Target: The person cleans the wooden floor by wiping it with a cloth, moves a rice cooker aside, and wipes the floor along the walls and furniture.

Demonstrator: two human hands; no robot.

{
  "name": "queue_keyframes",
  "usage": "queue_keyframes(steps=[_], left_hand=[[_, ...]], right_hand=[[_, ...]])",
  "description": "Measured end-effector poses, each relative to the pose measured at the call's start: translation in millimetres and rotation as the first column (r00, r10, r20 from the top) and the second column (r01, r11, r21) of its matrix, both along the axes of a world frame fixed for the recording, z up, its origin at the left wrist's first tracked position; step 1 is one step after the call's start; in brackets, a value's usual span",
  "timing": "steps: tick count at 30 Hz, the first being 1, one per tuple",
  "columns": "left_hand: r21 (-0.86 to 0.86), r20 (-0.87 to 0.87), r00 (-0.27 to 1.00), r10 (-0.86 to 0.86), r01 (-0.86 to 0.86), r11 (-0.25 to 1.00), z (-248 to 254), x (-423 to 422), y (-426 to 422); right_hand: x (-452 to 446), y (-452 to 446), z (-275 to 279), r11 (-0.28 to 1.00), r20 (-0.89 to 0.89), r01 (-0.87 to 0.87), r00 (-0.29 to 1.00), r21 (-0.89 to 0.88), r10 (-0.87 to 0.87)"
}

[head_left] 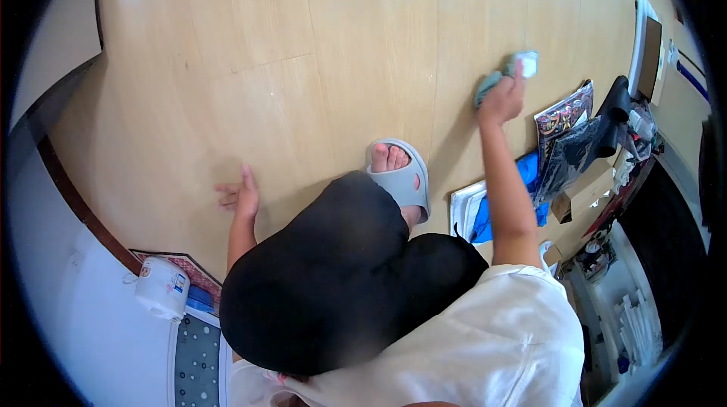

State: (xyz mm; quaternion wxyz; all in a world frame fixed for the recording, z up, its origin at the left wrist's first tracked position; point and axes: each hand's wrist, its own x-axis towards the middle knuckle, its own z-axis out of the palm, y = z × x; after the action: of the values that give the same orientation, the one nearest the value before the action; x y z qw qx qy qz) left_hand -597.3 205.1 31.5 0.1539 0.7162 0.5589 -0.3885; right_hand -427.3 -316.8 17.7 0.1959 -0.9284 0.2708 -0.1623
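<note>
The right hand (503,100) grips a bunched green-grey cloth (488,87), its fingers closed and the index finger reaching over a pale patch at the far end. That patch is blurred, so it may be part of the cloth or a separate small piece. The cloth lies on or just above the wood-look floor (341,21), out beyond the slippered foot (397,180) and near the bagged goods.

The left hand (241,193) holds nothing; its fingers are spread wide, low over the floor, and I cannot tell whether they touch it.

As for progress, the cloth is in hand and in place at the floor, which suggests work is under way. No edge or change of sheen separates a finished area from an unfinished 1, so how much is done or left cannot be judged. To the right, a patterned packet (564,113), a dark roll (615,108) and a blue item (528,170) sit close together. On the left, a white appliance (161,287) stands well apart from both 2 hands.
</note>
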Motion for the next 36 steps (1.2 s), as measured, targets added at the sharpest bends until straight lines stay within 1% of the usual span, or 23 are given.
queue_keyframes(steps=[2,4,6,7,8,10,11,14,15,16,17,18,20,22,23,25,27,28,29,30,33,35,36], left_hand=[[0.001,-0.008,1.000,-0.028,0.028,1.000,-7,-1,5],[0.026,-0.024,1.000,-0.013,0.014,1.000,-5,-1,4],[0.037,-0.040,0.999,0.013,-0.012,0.999,-9,5,-2],[0.042,-0.057,0.998,0.023,-0.021,0.999,-13,3,3],[0.052,-0.074,0.997,0.032,-0.028,0.998,-18,-1,10],[0.088,-0.055,0.997,0.045,-0.040,0.995,-37,-11,20],[0.087,-0.051,0.998,0.044,-0.039,0.995,-40,-14,24],[0.147,-0.071,0.997,-0.006,0.016,0.989,-37,-11,18],[0.176,-0.082,0.996,-0.040,0.055,0.983,-33,-4,14],[0.142,-0.081,0.995,-0.052,0.063,0.988,-25,-1,11],[0.109,-0.074,0.995,-0.065,0.073,0.991,-14,0,8],[0.078,-0.055,0.996,-0.075,0.079,0.994,-8,4,6],[0.094,-0.082,0.995,-0.055,0.063,0.994,-17,-4,14],[0.042,-0.070,0.997,-0.037,0.040,0.998,13,17,-7],[0.038,-0.127,0.991,-0.043,0.048,0.998,29,34,-24],[0.028,-0.191,0.974,-0.125,0.133,0.991,28,31,-18],[0.026,-0.229,0.955,-0.189,0.200,0.979,18,28,-12],[0.031,-0.254,0.949,-0.186,0.201,0.979,20,29,-8],[0.030,-0.274,0.944,-0.184,0.200,0.979,20,30,-7],[0.024,-0.294,0.938,-0.183,0.199,0.980,17,31,-8],[0.011,-0.258,0.953,-0.157,0.166,0.986,21,33,-10],[0.019,-0.266,0.953,-0.147,0.158,0.987,31,39,-21],[0.024,-0.268,0.954,-0.134,0.146,0.989,33,40,-27]], right_hand=[[-4,41,-25,0.951,0.111,-0.204,0.966,-0.233,0.235],[8,132,-9,0.901,0.068,-0.420,0.901,-0.110,0.428],[25,210,1,0.737,0.176,-0.673,0.720,-0.060,0.672],[24,242,-3,0.594,-0.005,-0.803,0.595,0.044,0.804],[35,267,-1,0.563,0.356,-0.822,0.501,-0.091,0.789],[42,278,10,0.422,0.369,-0.905,0.373,-0.060,0.851],[44,270,15,0.472,0.381,-0.881,0.451,0.045,0.807],[47,189,29,0.739,0.252,-0.625,0.779,0.252,0.574],[52,141,25,0.826,0.357,-0.537,0.815,0.171,0.456],[49,87,27,0.910,0.183,-0.403,0.906,0.092,0.383],[49,36,18,0.971,0.161,-0.192,0.973,0.145,0.168],[57,-12,8,0.997,0.209,0.007,0.978,0.081,-0.024],[79,-68,17,0.844,-0.057,0.525,0.844,-0.108,-0.533],[118,-53,5,0.810,-0.181,0.580,0.790,-0.088,-0.586],[133,-34,-20,0.909,0.037,0.390,0.920,-0.145,-0.389],[162,56,-31,0.976,-0.021,-0.033,0.999,-0.216,0.030],[152,177,-19,0.900,0.146,-0.429,0.888,-0.076,0.435],[135,223,-5,0.804,0.129,-0.587,0.793,-0.100,0.595],[121,265,-10,0.665,0.082,-0.745,0.667,0.050,0.741],[110,285,-18,0.666,0.565,-0.745,0.538,-0.028,0.625],[111,263,7,0.629,0.516,-0.767,0.594,0.130,0.618],[116,207,25,0.677,0.028,-0.614,0.748,0.406,0.663],[113,171,11,0.755,0.295,-0.464,0.884,0.464,0.362]])
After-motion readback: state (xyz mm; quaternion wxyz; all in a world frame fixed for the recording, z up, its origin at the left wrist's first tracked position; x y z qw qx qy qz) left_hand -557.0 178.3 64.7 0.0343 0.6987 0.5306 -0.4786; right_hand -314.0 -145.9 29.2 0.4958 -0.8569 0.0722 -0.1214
